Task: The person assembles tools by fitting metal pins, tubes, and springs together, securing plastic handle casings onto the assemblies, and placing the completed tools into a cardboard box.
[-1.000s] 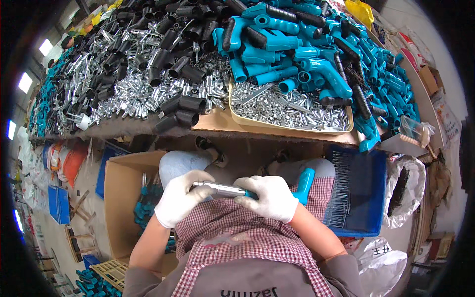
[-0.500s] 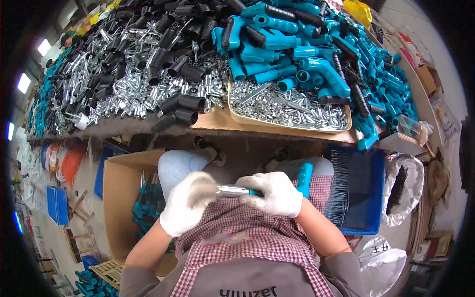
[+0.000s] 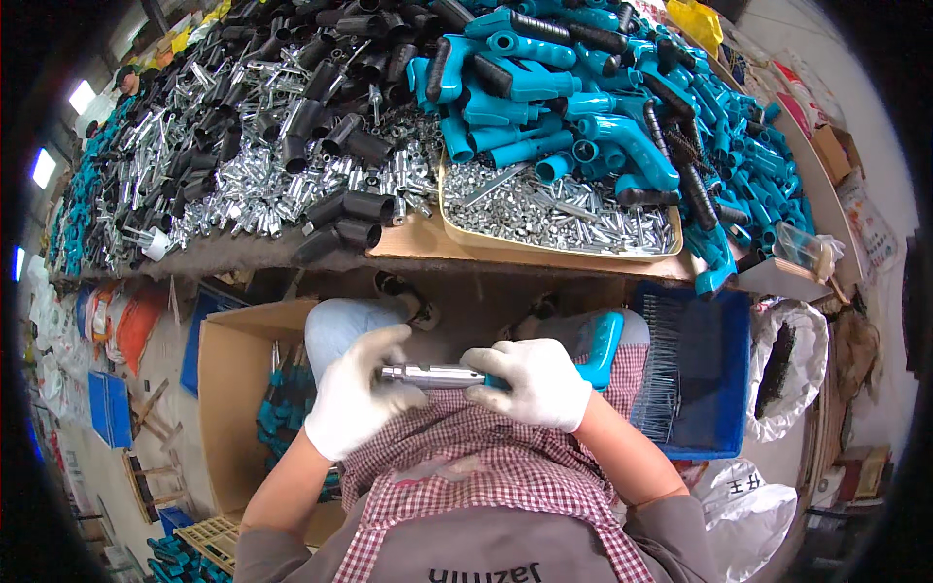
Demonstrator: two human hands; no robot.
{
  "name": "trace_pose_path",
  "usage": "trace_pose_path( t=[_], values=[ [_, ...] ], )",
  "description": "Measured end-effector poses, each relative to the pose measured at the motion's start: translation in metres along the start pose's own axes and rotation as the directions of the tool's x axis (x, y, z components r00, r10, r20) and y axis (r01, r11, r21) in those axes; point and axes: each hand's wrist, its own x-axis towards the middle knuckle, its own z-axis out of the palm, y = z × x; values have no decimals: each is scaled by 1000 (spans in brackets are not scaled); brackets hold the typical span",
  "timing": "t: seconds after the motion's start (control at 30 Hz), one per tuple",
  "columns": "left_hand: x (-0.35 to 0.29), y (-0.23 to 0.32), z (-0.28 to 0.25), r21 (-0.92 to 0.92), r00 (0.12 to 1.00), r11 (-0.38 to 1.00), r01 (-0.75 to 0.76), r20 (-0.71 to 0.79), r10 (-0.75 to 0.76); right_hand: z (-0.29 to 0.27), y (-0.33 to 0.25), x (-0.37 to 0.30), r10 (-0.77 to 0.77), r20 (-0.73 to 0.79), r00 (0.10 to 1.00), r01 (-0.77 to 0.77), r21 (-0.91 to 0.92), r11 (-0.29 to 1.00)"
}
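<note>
Above my lap, my right hand (image 3: 537,382), in a white glove, is closed around a tool with a teal pistol-grip housing (image 3: 604,342) and a shiny metal tube (image 3: 434,376). The teal handle sticks out past the wrist side of that hand, and the tube points left. My left hand (image 3: 362,391), also gloved in white, surrounds the tube's free end with thumb and fingers spread apart. The end of the tube shows between them. Whether a fingertip touches the tube's underside is hard to see.
The bench ahead bears a heap of teal housings (image 3: 622,131), black sleeves (image 3: 360,206), silver metal parts (image 3: 262,180) and a shallow tray (image 3: 559,251) of small metal pieces. A cardboard box (image 3: 228,389) of teal tools stands left; a blue crate (image 3: 714,379) with thin rods stands right.
My left hand has loosened and its fingers have spread, uncovering the tube's end. The teal handle has swung, its top tilting outward to the right. My right hand keeps its hold.
</note>
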Motion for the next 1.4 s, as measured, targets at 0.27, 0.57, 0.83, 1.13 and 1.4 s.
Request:
trace_pose_path(
  t=[0.27,0.57,0.83,1.13,1.4],
  values=[
    [8,-9,6,411,720,647,-643,37,693,-1,1,-4,11,-11,1000,-11,20,1000],
    [19,-16,5,339,475,392,-855,213,854,-1,2,-3,24,20,1000,-23,-65,998],
    [7,-13,4,188,822,800,-570,135,553,-8,13,1,-89,145,985,31,364,931],
    [-1,22,-11,56,964,965,-254,93,249,-18,2,2,-18,208,978,-60,365,929],
    [13,4,-11,6,541,561,-828,270,796,-11,25,4,-164,611,775,-467,727,504]
  ],
)
